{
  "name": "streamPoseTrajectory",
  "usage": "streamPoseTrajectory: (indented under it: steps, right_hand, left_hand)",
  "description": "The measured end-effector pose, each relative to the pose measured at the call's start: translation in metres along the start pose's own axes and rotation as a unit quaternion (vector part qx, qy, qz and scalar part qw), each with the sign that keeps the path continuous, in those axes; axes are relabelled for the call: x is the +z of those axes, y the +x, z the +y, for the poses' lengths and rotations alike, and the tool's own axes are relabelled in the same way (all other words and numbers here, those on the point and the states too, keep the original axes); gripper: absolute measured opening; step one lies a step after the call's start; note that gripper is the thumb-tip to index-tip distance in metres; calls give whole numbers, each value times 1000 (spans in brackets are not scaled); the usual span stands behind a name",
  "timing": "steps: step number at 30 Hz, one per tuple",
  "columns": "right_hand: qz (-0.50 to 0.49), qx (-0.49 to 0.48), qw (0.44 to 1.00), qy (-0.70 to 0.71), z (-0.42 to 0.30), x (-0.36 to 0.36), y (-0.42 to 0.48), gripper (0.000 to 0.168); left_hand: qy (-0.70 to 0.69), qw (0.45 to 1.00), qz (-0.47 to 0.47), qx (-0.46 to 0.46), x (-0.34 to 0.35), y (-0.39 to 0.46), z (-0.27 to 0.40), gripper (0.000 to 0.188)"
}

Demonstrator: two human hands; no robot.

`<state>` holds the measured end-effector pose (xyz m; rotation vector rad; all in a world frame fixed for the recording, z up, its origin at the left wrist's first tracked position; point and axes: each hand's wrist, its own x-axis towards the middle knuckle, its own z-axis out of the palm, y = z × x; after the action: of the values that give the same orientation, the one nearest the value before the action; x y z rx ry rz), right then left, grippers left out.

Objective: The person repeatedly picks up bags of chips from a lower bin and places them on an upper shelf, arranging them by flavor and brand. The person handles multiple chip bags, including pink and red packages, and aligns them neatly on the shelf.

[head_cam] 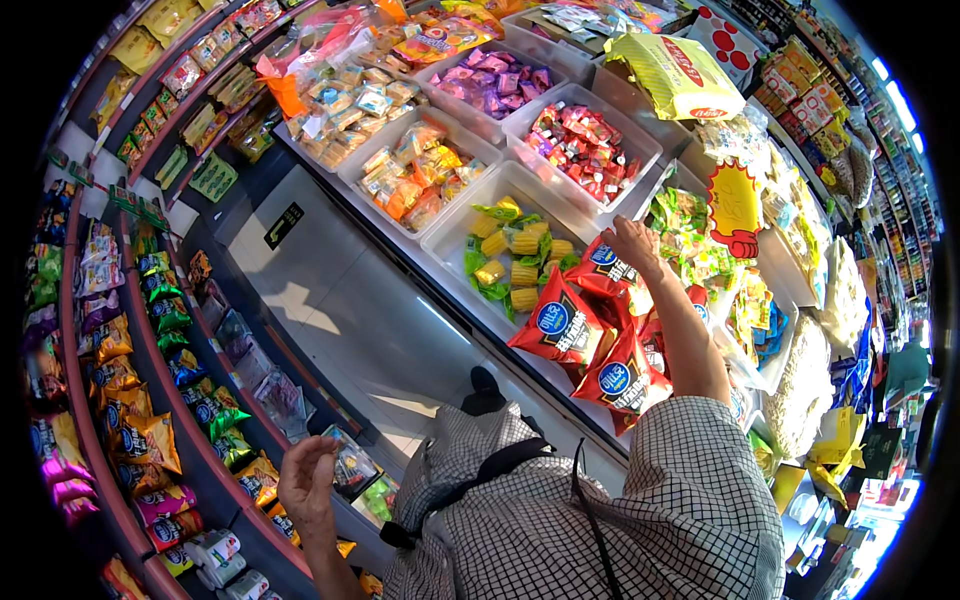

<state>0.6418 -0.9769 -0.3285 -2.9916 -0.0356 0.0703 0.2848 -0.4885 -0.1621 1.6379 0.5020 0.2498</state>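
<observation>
My right hand [636, 244] reaches over a pile of red snack bags on the display table. Its bent fingers are at the upper edge of the rearmost red snack bag [606, 262]; whether they grip it is hidden. Two more red snack bags, a left one [561, 319] and a front one [619, 379], lean together at the table's near edge. Beside them is a clear plastic bin [450, 240] of corn-shaped wrapped sweets [525, 240]. My left hand [309, 469] hangs at the lower left, fingers curled and holding nothing, in front of the snack shelves.
More clear bins hold red-wrapped sweets [585, 150], purple-wrapped sweets [491, 79] and orange-wrapped sweets [424, 176]. A yellow package [675, 75] lies behind them. Curved shelves of snack bags [135, 435] line the left. Tiled floor [322, 277] runs between shelves and table.
</observation>
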Motion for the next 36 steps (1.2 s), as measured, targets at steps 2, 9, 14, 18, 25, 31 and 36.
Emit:
streamPoseTrajectory:
  steps: [2, 9, 14, 18, 25, 31, 36]
  right_hand:
    - [19, -8, 1000, 2, -6, 2, 0, 30]
    - [-11, -32, 999, 25, -6, 7, 0, 28]
    - [-23, -21, 997, 75, -1, 21, 4, 23]
    - [-39, 3, 990, 133, 7, 22, 14, 29]
    - [-56, -48, 976, 205, 19, -19, 14, 25]
    - [-131, -48, 931, 336, 31, -83, 11, 20]
    - [-134, -116, 883, 435, -5, -145, 5, 19]
  left_hand:
    - [21, 1000, 0, -4, 4, 3, 0, 22]
    - [14, 1000, -23, 12, 20, 16, 2, 23]
    - [25, 999, -35, 17, 29, 24, 2, 23]
    - [25, 999, -40, 20, 30, 27, 3, 22]
    - [35, 996, -73, 22, 40, 33, -6, 22]
    - [36, 990, -135, -9, 65, 37, -10, 22]
    - [-37, 978, -198, -47, 88, 43, -1, 25]
